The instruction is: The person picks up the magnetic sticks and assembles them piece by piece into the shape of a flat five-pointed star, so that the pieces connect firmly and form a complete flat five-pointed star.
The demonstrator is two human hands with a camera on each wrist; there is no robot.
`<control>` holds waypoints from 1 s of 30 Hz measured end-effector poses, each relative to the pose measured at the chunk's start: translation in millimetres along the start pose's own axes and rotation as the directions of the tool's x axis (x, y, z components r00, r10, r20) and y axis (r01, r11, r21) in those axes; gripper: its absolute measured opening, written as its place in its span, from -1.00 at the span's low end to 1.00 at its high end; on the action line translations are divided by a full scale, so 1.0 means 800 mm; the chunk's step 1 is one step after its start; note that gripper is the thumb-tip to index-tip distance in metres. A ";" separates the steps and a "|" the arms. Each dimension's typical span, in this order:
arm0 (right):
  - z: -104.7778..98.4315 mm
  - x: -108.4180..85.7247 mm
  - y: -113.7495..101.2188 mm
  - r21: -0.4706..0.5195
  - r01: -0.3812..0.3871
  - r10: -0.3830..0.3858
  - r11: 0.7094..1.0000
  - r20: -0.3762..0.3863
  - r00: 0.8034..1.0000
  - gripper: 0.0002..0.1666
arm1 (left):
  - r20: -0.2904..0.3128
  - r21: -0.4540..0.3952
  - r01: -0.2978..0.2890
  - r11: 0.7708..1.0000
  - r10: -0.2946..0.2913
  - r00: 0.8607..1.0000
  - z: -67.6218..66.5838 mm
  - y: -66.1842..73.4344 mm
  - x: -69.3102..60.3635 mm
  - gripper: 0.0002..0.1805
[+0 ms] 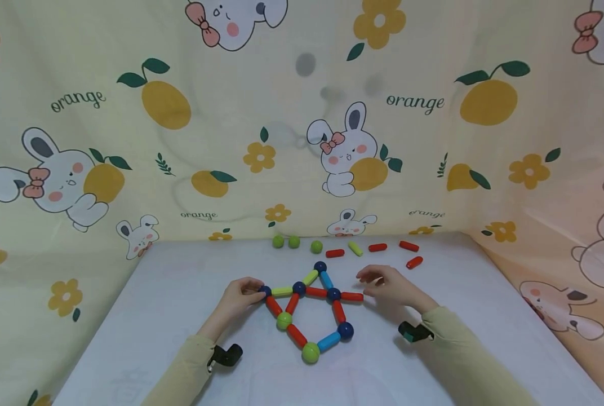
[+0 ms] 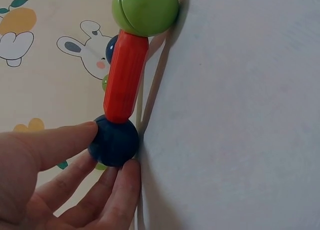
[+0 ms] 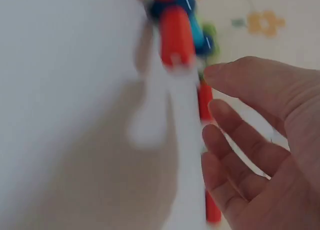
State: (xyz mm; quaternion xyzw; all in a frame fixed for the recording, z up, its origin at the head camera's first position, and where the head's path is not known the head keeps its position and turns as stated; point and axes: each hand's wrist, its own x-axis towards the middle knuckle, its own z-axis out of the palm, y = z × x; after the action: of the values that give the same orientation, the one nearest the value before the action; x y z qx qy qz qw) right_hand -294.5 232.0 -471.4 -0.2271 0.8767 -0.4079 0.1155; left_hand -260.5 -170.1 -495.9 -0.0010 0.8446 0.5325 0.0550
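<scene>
A person's two hands attend to a ball-and-stick frame [image 1: 297, 336] lying on a white surface [image 1: 170, 282], a five-sided shape with triangles on two of its edges. At its far left corner, the left hand [image 1: 241, 294] pinches a navy ball [image 2: 114, 141] between thumb and fingertips. Opposite, the right hand [image 1: 395, 285] hangs partly spread, thumb apart from lightly bent fingers, holding nothing, just beside the free end of a red stick [image 1: 352, 296]. That stick juts rightward from a second navy ball [image 1: 334, 294], its outer tip bare.

The step in hand appears to be steadying the frame while the right hand works near that tip. Done well, it calls for a light pinch on the left, with the ball held down at surface height so the corner does not tip. The right hand does best to take the stick by its sides, close to the joint, where a slip is less likely to lever it loose. Any push should run straight along the stick; a sideways shove could swing the whole frame round.

Behind, in a loose row, lie three green balls [image 1: 294, 242], four spare red sticks [image 1: 377, 247] and a yellow-green stick [image 1: 355, 248].
</scene>
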 end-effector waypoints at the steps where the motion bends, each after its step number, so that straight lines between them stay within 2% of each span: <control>1: -0.010 -0.002 0.004 -0.005 -0.001 0.001 1.000 -0.016 1.000 -0.61 | 0.000 0.001 0.000 1.000 0.000 1.000 0.000 0.000 0.000 -0.75; 8: -0.075 -0.019 0.041 -0.110 -0.018 0.005 0.994 -0.118 0.993 -0.59 | 0.009 0.001 0.011 1.000 -0.011 1.000 -0.001 -0.002 -0.001 -0.73; 14: -0.109 -0.027 0.071 -0.180 -0.105 0.073 0.978 -0.176 0.982 -0.57 | 0.009 -0.007 0.008 1.000 -0.008 1.000 -0.001 0.000 -0.002 -0.72; 21: -0.120 -0.024 0.093 -0.146 -0.202 0.170 0.968 -0.205 0.964 -0.54 | -0.003 0.004 0.012 1.000 -0.012 1.000 0.001 0.003 -0.004 -0.73; 30: -0.111 -0.023 0.107 -0.139 -0.232 0.208 0.963 -0.166 0.964 -0.58 | 0.003 -0.010 0.008 1.000 -0.008 1.000 0.001 0.002 -0.003 -0.73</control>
State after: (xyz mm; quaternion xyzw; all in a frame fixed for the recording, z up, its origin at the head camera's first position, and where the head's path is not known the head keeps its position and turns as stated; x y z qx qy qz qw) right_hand -338.9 348.2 -479.6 -0.1050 0.9321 -0.3383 0.0756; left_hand -258.5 -169.1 -494.5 -0.0041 0.8419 0.5365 0.0582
